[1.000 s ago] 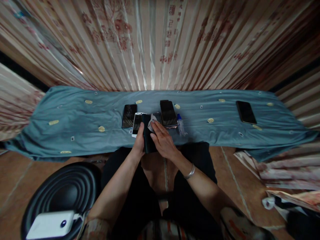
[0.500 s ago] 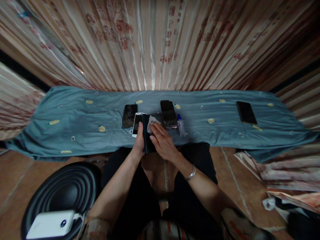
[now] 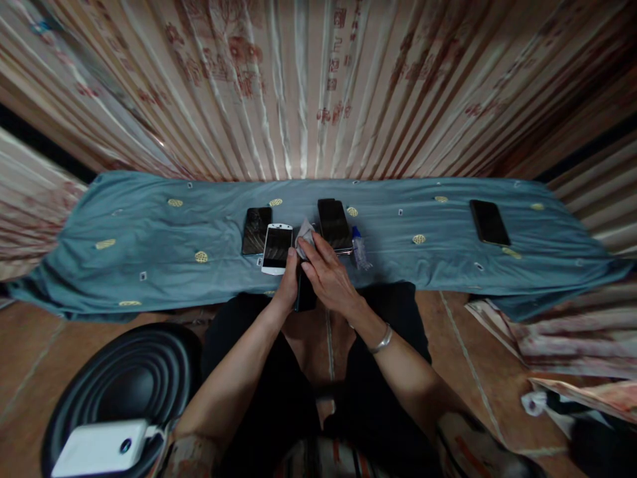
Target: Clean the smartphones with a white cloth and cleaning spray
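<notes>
Between my two hands is a dark phone [image 3: 305, 297], tilted on edge above the front of the cloth. My left hand [image 3: 287, 282] grips it along its left side, thumb up. Pressed against its upper part, my right hand [image 3: 328, 273] holds a crumpled white tissue [image 3: 304, 237]; much of the phone is hidden behind these fingers. A white phone [image 3: 277, 249] lies just left of my left thumb, and a black phone [image 3: 257, 230] lies beyond it. To the right of the tissue are stacked dark phones [image 3: 334, 223] and a small clear bottle with a blue cap [image 3: 360, 249].
A teal patterned cloth [image 3: 199, 229] covers the long low table. Far right on it lies another black phone [image 3: 490, 222]. At lower left stands a round black stool [image 3: 124, 372] bearing a white power bank [image 3: 102, 446] with a cable. Pleated curtains [image 3: 298, 86] hang behind.
The held phone has shifted slightly right and turned, uncovering more of the white phone. My left hand moved right with it, and the tissue now stands up in a point.
</notes>
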The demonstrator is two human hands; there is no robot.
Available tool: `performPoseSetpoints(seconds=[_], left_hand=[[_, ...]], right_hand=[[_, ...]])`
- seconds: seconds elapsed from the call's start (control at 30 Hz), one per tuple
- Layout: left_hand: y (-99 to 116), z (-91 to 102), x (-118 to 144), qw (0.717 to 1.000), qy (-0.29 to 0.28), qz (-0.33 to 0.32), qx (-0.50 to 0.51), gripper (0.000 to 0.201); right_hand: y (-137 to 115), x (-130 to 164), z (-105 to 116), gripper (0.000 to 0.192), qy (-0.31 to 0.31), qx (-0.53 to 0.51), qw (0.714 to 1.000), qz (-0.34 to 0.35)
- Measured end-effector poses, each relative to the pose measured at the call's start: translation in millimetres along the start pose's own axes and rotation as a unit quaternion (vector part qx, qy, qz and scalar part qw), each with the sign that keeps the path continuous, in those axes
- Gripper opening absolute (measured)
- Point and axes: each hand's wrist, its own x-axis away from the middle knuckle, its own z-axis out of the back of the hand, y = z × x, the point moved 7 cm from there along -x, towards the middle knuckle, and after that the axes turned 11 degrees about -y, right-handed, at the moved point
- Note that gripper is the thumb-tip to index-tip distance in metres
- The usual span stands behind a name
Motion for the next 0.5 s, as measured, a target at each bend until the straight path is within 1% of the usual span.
performPoseSetpoints(seconds=[0.23,0.37,0.5], left_hand=[[-3,14.2,-5,1.0,0.024,0.008,0.0,0.053],[-4,12.0,-5,1.0,0.018,0.003,0.011,0.05],[-1,9.6,-5,1.0,0.012,-0.001,0.011,0.048]], right_hand=[[-14,4,-5,0.047,-0.016,-0.005,0.999,0.032],[-10,3,-3,0.05,-0.008,0.003,1.0,0.029],[-9,4,-2,0.047,-0.013,-0.001,1.0,0.023]])
